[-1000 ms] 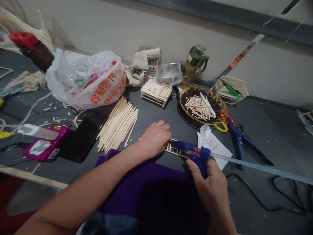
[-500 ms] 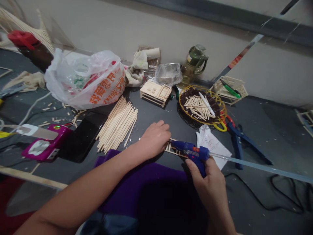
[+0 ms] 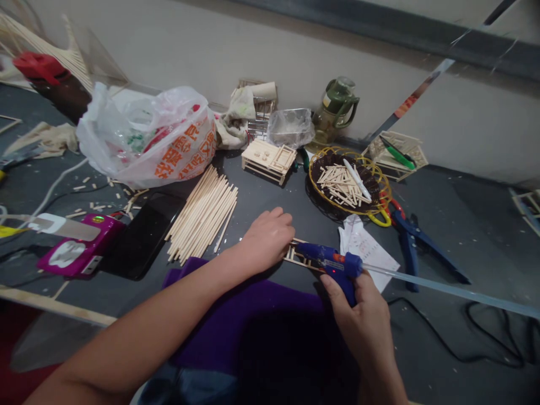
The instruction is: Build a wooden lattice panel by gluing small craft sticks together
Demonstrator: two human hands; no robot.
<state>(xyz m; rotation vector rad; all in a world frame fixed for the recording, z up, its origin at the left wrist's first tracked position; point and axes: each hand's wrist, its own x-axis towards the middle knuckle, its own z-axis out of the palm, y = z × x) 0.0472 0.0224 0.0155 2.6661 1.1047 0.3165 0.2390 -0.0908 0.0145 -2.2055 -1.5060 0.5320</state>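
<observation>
Right hand (image 3: 366, 315): yours, closing firmly around a blue glue gun (image 3: 327, 257), whose nozzle is pointing toward your left hand. Left hand (image 3: 269, 233): curling over one end of a small wooden frame (image 3: 300, 263); its fingertips are hiding, so whether they are pinching the wood cannot be told. Frame: lying on the tabletop (image 3: 464, 225) between your hands, partly beneath the gun. Clear glue stick (image 3: 422, 278): trailing from the gun's rear, past your right hand. Loose sticks (image 3: 202, 219): resting beyond your left forearm. Paper (image 3: 373, 260): lying just beyond your right hand. Handling note, by judgement: the nozzle is sitting very near your left fingers, so steady aim, light trigger pressure and firm bracing of the frame are mattering most; the long glue stick is needing free space.
</observation>
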